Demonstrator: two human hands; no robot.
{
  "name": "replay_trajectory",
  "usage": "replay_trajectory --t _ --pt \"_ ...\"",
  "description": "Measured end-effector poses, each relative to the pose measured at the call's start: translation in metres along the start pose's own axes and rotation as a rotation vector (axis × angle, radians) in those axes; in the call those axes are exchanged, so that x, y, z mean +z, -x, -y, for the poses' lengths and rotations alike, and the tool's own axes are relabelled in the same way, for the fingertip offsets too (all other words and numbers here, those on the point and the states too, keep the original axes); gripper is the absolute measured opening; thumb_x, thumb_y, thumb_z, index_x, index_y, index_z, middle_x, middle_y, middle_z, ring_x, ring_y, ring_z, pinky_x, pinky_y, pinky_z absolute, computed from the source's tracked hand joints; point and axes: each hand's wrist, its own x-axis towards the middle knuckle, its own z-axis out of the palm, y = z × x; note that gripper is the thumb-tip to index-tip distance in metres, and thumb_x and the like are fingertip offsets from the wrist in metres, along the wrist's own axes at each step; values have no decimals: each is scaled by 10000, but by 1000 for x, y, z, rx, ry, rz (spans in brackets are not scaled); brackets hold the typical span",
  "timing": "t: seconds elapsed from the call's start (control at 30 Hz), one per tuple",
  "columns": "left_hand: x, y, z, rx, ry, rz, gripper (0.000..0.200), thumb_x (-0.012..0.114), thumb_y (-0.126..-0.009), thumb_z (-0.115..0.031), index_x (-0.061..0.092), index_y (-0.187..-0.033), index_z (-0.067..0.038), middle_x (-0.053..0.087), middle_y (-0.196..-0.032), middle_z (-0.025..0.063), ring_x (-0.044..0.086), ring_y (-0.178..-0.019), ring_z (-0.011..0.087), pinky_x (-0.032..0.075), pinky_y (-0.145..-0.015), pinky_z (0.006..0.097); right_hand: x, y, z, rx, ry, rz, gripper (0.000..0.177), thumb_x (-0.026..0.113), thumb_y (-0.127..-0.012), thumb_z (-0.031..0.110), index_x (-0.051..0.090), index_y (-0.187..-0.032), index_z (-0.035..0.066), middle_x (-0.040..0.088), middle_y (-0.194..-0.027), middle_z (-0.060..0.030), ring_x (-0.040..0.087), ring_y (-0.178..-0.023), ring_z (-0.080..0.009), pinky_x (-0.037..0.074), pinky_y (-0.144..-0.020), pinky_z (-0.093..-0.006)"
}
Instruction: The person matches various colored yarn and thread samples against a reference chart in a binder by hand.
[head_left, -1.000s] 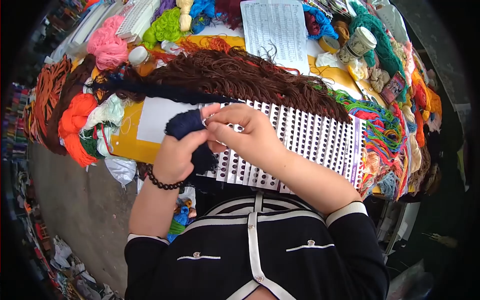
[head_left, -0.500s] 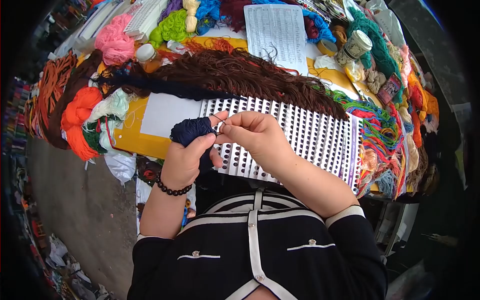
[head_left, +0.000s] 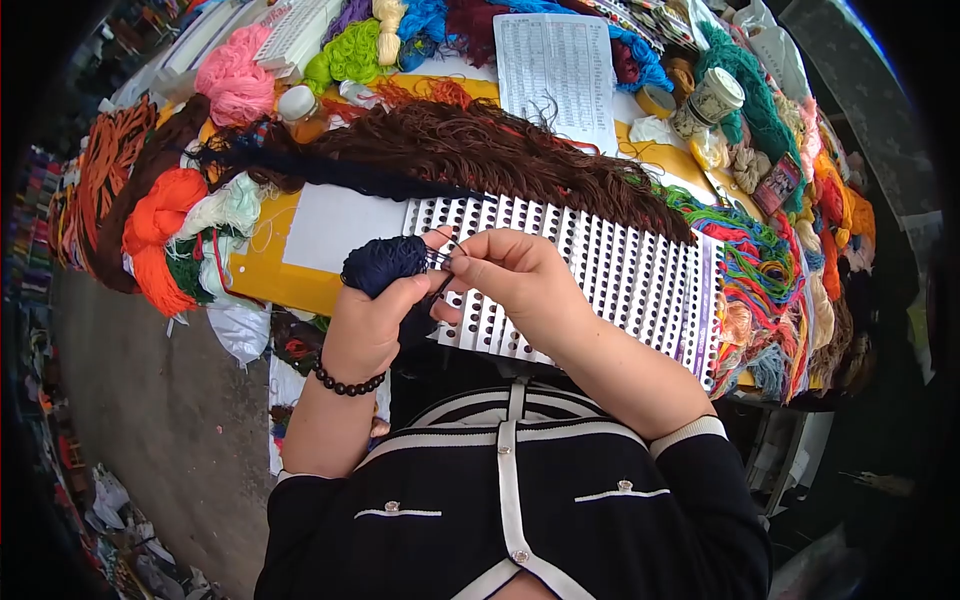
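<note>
My left hand point(head_left: 372, 318) is closed around a bunched skein of navy thread point(head_left: 382, 264), its thumb lying over the lower side. From the skein, dark strands run across to my right hand point(head_left: 522, 283), which pinches them between thumb and forefinger. Under both hands lie white cards with rows of punched holes point(head_left: 610, 275). Just beyond them stretches a long heap of dark brown thread point(head_left: 470, 150), with a loose navy hank point(head_left: 340, 178) along its near left edge. Part of the navy skein is hidden behind my left fingers.
A printed sheet point(head_left: 555, 75) rests at the back of the yellow table point(head_left: 262, 285). To its right stands a patterned cup point(head_left: 710, 100); a lidded jar point(head_left: 302, 112) is at the back left. Orange thread point(head_left: 162, 225) hangs over the left edge, and multicoloured hanks point(head_left: 750, 265) crowd the right.
My right hand has shifted slightly right, away from the skein. The strands between the hands now show more widely spread. My left hand stays nearly in place.
</note>
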Motion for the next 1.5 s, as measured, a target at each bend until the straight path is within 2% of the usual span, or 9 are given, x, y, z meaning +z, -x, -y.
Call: replay_trajectory --t 0.1,0.23,0.93,1.13,1.2,1.33,1.37,1.4,1.5 --pt "7 1 -3 33 32 23 350 460 -836 45 516 -1179 87 622 -967 114 613 -783 138 549 -587 248 -2 -1 -4 79 149 -42 136 594 -870 87 628 -952 -16 644 -874 -42 585 -790 -93 464 -748 -234" --pt "7 0 0 49 39 26 349 469 -841 40 511 -1185 85 620 -956 113 614 -766 139 549 -586 249 -1 -1 -4 54 87 -48 139 599 -862 82 631 -951 -21 645 -865 -41 582 -791 -93 464 -747 -239" --pt "7 -2 11 -38 101 42 404 441 -822 20 477 -1218 87 554 -1170 143 603 -869 159 550 -624 273 -4 -6 -12 71 -41 0 96 583 -843 38 634 -892 -26 640 -872 -51 576 -731 -95 465 -710 -233" --pt "4 -4 13 4 100 5 301 463 -844 -7 561 -1120 65 630 -972 105 613 -807 148 541 -602 259 -3 -6 -12 21 -17 -32 146 567 -862 38 609 -983 -31 643 -897 -68 602 -793 -116 476 -741 -237" --pt "4 -4 14 17 -174 -70 241 487 -890 -63 593 -1079 42 644 -876 80 618 -790 146 527 -622 261 -2 -7 -14 23 22 -41 152 563 -868 39 606 -994 -33 643 -901 -69 605 -802 -118 478 -736 -235" --pt "-6 -3 21 156 -198 -61 210 523 -907 -116 611 -1060 -2 654 -834 71 615 -791 136 506 -684 293 -8 -9 -17 -76 -8 -84 114 555 -834 23 600 -928 -22 637 -945 -92 591 -910 -166 436 -862 -306" --pt "-12 4 17 57 89 -95 213 526 -911 -147 605 -1061 -17 654 -840 63 611 -774 131 495 -707 311 -11 -10 -15 -191 -31 -139 106 545 -823 29 594 -906 -15 632 -967 -101 583 -940 -189 412 -909 -335" --pt "-22 10 13 -44 375 -127 218 529 -915 -178 599 -1061 -32 654 -845 55 607 -756 127 483 -730 330 -16 -8 -1 -67 -241 -113 123 524 -807 74 583 -900 18 619 -1028 -124 566 -994 -237 355 -968 -378" --pt "-92 34 -2 100 986 -116 227 505 -929 -236 570 -1049 -54 648 -847 31 554 -652 91 466 -682 308 -44 12 49 -94 -655 266 153 509 -810 121 571 -926 43 570 -847 -76 556 -826 -219 434 -826 -346"
